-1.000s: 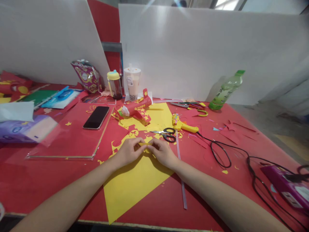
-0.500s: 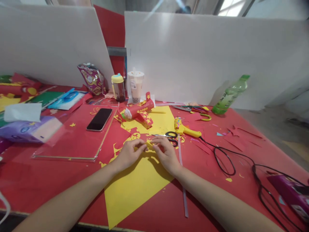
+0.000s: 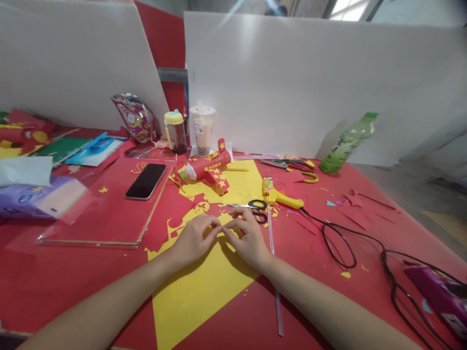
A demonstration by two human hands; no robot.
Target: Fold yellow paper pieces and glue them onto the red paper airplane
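Observation:
Over the yellow sheet of paper (image 3: 197, 301), my left hand (image 3: 197, 238) and my right hand (image 3: 246, 238) meet at the fingertips. Thumb and forefinger of each are pinched together on a small yellow paper piece, now mostly hidden by the fingers. Just beyond my right hand lie the black-handled scissors (image 3: 257, 204). A yellow hot glue gun (image 3: 284, 198) rests to their right, near a long clear glue stick (image 3: 270, 233). Behind my hands is a red paper plane (image 3: 207, 166) with yellow stars, lying on another yellow sheet (image 3: 251, 182).
On the left are a phone (image 3: 146, 182), a clear sleeve (image 3: 87, 240) and a tissue pack (image 3: 32, 199). A milk tea cup (image 3: 203, 129), a yellow-lidded bottle (image 3: 175, 133) and a tilted green bottle (image 3: 346, 146) stand behind. A black cable (image 3: 350, 233) runs right. Paper scraps are scattered around.
My fingertips have come closer together, covering the yellow piece that showed between them before. The view has shifted slightly, so things on the left appear further left.

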